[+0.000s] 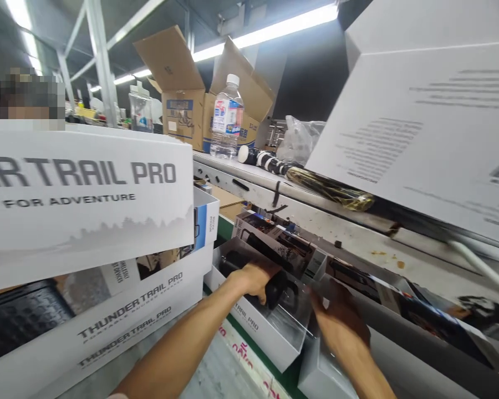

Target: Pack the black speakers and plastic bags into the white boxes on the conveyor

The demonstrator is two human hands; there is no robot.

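Fluorescent tubes light a packing bench point(349, 233) crowded with white cartons. Near centre, the left hand point(255, 277) curls down around a black speaker point(274, 288) sitting in an open white box point(258, 327). The right hand point(336, 321), just right of it, is blurred; its grip cannot be told. Seating the speaker well likely means lowering it level, wrist bent, forearm angled up from near left.
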